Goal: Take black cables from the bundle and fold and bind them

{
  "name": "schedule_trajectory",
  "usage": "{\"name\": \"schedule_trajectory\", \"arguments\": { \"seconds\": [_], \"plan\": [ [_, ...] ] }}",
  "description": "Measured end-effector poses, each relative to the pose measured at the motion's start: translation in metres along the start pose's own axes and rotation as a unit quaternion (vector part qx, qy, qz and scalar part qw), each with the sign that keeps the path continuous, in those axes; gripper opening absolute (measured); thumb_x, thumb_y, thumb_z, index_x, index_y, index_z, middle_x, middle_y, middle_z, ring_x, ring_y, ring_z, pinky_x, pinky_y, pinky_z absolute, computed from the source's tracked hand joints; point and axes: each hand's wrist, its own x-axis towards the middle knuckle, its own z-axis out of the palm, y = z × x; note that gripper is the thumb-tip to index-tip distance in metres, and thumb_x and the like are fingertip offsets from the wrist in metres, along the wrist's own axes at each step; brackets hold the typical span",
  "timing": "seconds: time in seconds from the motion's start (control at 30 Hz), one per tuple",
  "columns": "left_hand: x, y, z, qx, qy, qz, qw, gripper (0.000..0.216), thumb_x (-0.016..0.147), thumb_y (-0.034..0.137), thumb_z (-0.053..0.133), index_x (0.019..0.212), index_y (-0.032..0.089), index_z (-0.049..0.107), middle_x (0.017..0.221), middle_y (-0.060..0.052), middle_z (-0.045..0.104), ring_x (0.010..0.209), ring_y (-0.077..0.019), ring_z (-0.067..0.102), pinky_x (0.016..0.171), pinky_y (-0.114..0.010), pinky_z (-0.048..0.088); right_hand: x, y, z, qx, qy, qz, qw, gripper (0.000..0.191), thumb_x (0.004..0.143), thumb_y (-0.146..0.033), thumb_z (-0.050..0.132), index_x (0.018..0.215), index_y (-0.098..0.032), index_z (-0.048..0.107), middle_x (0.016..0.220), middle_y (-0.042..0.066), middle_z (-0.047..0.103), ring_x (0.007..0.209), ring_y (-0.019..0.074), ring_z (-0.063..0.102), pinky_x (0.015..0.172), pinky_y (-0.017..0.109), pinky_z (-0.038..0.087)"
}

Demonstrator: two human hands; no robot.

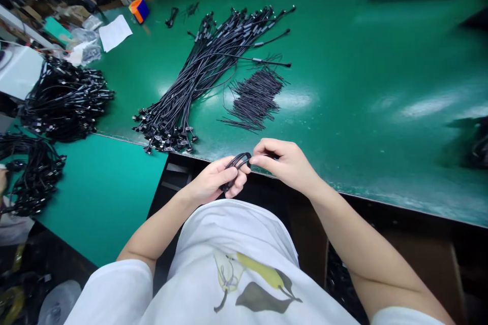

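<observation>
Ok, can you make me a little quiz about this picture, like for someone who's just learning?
1. Pick one. What does the left hand hold?
a) scissors
b) a coiled black cable
c) a cup

2. True or false? In the picture, the short thin black strips lie to the left of the big bunch of long cables.

3. Fill in the blank. The white paper lies near a small thing coloured blue and ____.

Key:
1. b
2. False: the short thin black strips lie to the right of the long cables.
3. orange
</observation>
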Motion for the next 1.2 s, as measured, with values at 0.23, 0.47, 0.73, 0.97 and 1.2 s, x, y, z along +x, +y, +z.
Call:
{"name": "schedule_trajectory", "arguments": {
  "seconds": [0.23, 0.47, 0.73, 0.97, 1.2],
  "plan": [
    [0.012, -0.006, -0.001, -0.079, 0.021, -0.002, 0.997, 0.032, 0.084, 0.042, 0.072, 0.093, 0.013, 0.06, 0.061, 0.007, 0.041, 0.044, -0.0022, 0.037, 0.043, -0.016, 0.026, -0.014, 0.033, 0.023, 0.262, 0.106, 0.14, 0.949, 0.054, 0.073, -0.054, 0.08, 0.114, -0.026, 0.059, 0.109, 0.004, 0.06, 0.096, 0.0172, 0.059, 0.085, 0.03, 0.049],
    [0.011, -0.016, -0.012, 0.195, 0.082, 0.054, 0.976, 0.04, 0.093, 0.056, 0.053, 0.091, 0.016, 0.056, 0.067, 0.002, 0.049, 0.08, -0.015, 0.057, 0.083, -0.029, 0.045, -0.011, 0.017, 0.041, 0.493, 0.118, 0.245, 0.827, 0.048, 0.08, -0.057, 0.072, 0.064, -0.019, 0.048, 0.06, -0.004, 0.033, 0.064, 0.0119, 0.047, 0.067, 0.026, 0.046],
    [0.014, -0.021, -0.007, 0.324, 0.127, 0.075, 0.934, 0.039, 0.098, 0.056, 0.036, 0.091, 0.019, 0.048, 0.067, 0.003, 0.047, 0.068, -0.0132, 0.05, 0.074, -0.029, 0.044, 0.004, 0.005, 0.059, 0.326, 0.2, 0.132, 0.914, 0.046, 0.084, -0.065, 0.063, 0.074, -0.022, 0.049, 0.081, 0.002, 0.049, 0.079, 0.0165, 0.053, 0.075, 0.032, 0.052],
    [0.014, -0.029, -0.003, 0.437, 0.08, -0.03, 0.895, 0.055, 0.071, 0.04, 0.079, 0.115, 0.018, 0.052, 0.076, 0.002, 0.058, 0.07, -0.0162, 0.056, 0.066, -0.027, 0.043, -0.008, -0.005, 0.066, 0.412, 0.171, 0.248, 0.86, 0.051, 0.09, -0.072, 0.046, 0.099, -0.022, 0.054, 0.09, 0.006, 0.063, 0.073, 0.0167, 0.063, 0.057, 0.028, 0.054],
    [0.019, -0.045, -0.014, 0.442, 0.088, 0.01, 0.893, 0.03, 0.077, 0.023, 0.064, 0.105, 0.015, 0.061, 0.075, 0.001, 0.058, 0.067, -0.0131, 0.052, 0.062, -0.024, 0.04, -0.008, 0.002, 0.079, 0.403, 0.227, 0.141, 0.875, 0.063, 0.069, -0.077, 0.069, 0.099, -0.025, 0.048, 0.102, 0.002, 0.058, 0.06, 0.008, 0.054, 0.051, 0.022, 0.045]
  ]
}}
